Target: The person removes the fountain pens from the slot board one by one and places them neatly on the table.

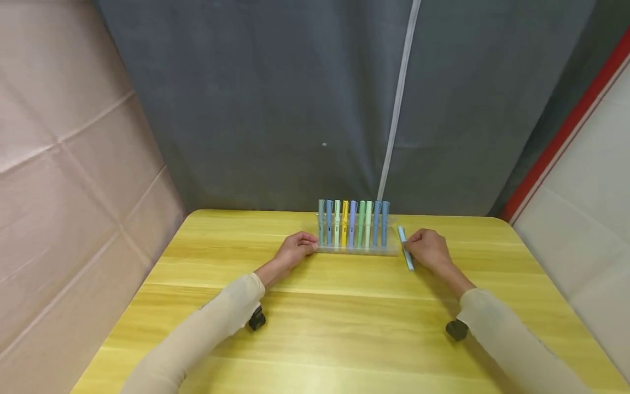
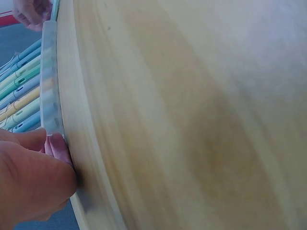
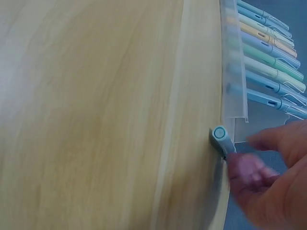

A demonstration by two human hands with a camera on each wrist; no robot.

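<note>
A clear plastic pen holder [image 1: 357, 250] stands at the far middle of the yellow table [image 1: 325, 323] with several pastel pens [image 1: 352, 222] upright in it. My left hand [image 1: 307, 244] lies at the holder's left end, its curled fingertips [image 2: 56, 146] pinching the end of the holder [image 2: 50, 96]. My right hand [image 1: 411, 249] is just right of the holder and pinches a light blue pen [image 1: 406, 249] lying on the table. In the right wrist view the pen's round end [image 3: 220, 135] sticks out from my fingers [image 3: 247, 167], close to the holder's corner [image 3: 234, 81].
A grey curtain [image 1: 295, 98] hangs behind the table's far edge, with beige panels [image 1: 64, 180] on the left and a white wall with a red strip [image 1: 566, 131] on the right. Black wrist cameras [image 1: 257, 319] sit under both sleeves.
</note>
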